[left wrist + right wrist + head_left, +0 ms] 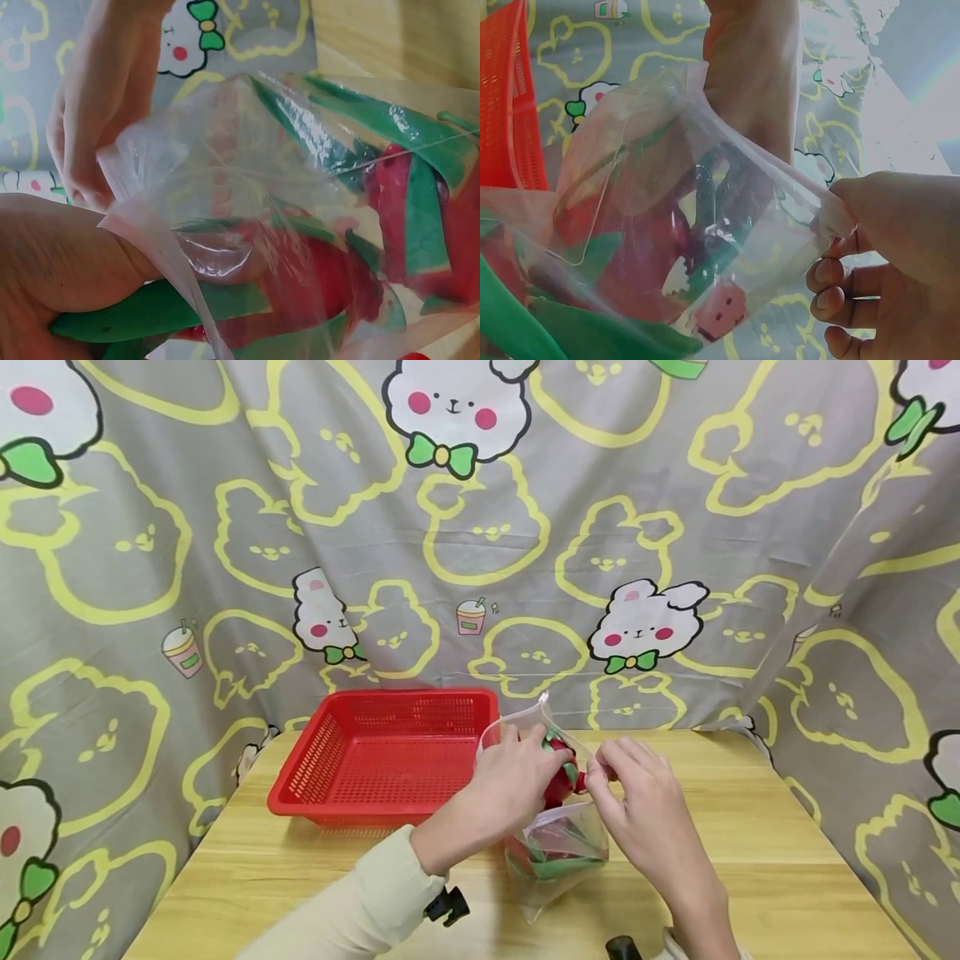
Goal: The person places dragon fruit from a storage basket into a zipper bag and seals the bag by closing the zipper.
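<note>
Here, the right hand [648, 806] pinches the bag rim [562, 812] (mouth agape).

One basket [408, 768], one bag [540, 887], one bench [750, 860] and one curtain [491, 556], with at least seven printed rabbits [453, 414] and two printed cups [471, 617]; one left hand [517, 777], one right hand [641, 797], two sleeves [360, 897], two black clips [447, 907]; at least two red-green pieces [557, 789], exact number hidden

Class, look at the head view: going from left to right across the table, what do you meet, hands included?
Basket → left hand → red-and-green item → right hand.
</note>
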Available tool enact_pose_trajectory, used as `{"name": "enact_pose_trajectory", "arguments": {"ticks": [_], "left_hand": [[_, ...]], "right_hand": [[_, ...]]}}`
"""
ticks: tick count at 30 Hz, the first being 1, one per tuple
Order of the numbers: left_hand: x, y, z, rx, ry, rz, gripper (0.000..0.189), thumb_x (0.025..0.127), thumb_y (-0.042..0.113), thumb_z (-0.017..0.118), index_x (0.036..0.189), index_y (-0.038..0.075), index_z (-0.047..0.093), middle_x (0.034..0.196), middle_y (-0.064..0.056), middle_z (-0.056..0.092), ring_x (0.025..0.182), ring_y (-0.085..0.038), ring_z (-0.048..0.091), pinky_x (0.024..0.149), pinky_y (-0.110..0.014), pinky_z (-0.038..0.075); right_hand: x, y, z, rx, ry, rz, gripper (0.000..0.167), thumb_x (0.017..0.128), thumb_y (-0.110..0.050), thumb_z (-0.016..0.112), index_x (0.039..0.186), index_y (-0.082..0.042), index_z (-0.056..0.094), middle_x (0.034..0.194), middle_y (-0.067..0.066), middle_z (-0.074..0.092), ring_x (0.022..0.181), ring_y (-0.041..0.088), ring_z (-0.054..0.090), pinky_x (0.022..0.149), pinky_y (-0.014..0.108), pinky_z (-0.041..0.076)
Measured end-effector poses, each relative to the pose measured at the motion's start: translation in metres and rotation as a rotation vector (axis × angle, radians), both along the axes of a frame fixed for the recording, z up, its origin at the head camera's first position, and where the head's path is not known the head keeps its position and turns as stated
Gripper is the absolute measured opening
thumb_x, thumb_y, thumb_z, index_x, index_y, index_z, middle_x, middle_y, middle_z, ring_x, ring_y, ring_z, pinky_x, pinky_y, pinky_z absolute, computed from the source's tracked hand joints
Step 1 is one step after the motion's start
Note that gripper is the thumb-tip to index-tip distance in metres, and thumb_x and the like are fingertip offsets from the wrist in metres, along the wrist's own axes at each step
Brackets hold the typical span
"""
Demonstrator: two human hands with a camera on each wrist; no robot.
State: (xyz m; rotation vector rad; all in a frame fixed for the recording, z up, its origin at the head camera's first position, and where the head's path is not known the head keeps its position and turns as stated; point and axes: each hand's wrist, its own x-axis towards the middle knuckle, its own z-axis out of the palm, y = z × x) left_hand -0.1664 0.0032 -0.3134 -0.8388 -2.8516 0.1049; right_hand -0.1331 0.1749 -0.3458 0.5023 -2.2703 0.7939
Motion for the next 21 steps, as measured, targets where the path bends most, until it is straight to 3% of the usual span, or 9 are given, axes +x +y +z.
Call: {"name": "enact_pose_trajectory", "arguments": {"ticks": [3, 9, 14, 17, 21], "left_hand": [[-0.003, -0.001, 0.001, 0.007, -0.015, -0.014, 0.066, 0.074, 0.028, 0.092, 0.134, 0.035, 0.067, 0.121, -0.005, 0.061, 0.104, -0.03, 0.058, 0.07, -0.041, 0.06], [-0.005, -0.004, 0.007, 0.019, -0.165, -0.082, 0.059, 0.082, 0.016, 0.086, 0.135, 0.032, 0.066, 0.127, -0.006, 0.056, 0.111, -0.028, 0.055, 0.083, -0.039, 0.057], [-0.012, -0.006, 0.01, 0.097, -0.246, -0.143, 0.069, 0.074, 0.009, 0.091, 0.136, 0.026, 0.065, 0.129, -0.005, 0.059, 0.116, -0.02, 0.054, 0.083, -0.029, 0.057], [-0.015, -0.009, 0.009, 0.159, -0.254, -0.149, 0.076, 0.07, 0.008, 0.093, 0.139, 0.023, 0.064, 0.128, -0.004, 0.063, 0.117, -0.019, 0.056, 0.083, -0.026, 0.057], [-0.018, -0.012, 0.008, 0.197, -0.246, -0.176, 0.069, 0.077, 0.009, 0.089, 0.14, 0.02, 0.062, 0.119, -0.002, 0.068, 0.105, -0.014, 0.061, 0.082, -0.021, 0.055]], "right_hand": [[0.0, 0.0, 0.0, 0.001, 0.004, 0.002, 0.026, 0.094, -0.004, 0.064, 0.077, -0.022, 0.054, 0.079, -0.012, 0.051, 0.078, 0.008, 0.05, 0.073, 0.035, 0.036], [-0.002, -0.001, -0.002, 0.018, 0.009, 0.018, 0.027, 0.092, -0.004, 0.065, 0.077, -0.023, 0.055, 0.079, -0.013, 0.049, 0.076, 0.007, 0.048, 0.072, 0.034, 0.035], [-0.001, 0.001, -0.002, 0.011, 0.005, 0.01, 0.027, 0.092, -0.003, 0.064, 0.077, -0.023, 0.054, 0.079, -0.013, 0.05, 0.077, 0.008, 0.049, 0.074, 0.037, 0.037], [-0.001, 0.003, -0.002, 0.004, 0.001, 0.001, 0.028, 0.092, -0.003, 0.064, 0.076, -0.023, 0.054, 0.08, -0.012, 0.051, 0.079, 0.009, 0.05, 0.075, 0.039, 0.039], [-0.002, 0.003, -0.003, 0.008, 0.006, 0.0, 0.027, 0.092, -0.003, 0.063, 0.076, -0.023, 0.054, 0.08, -0.012, 0.051, 0.079, 0.008, 0.049, 0.075, 0.038, 0.037]]}}
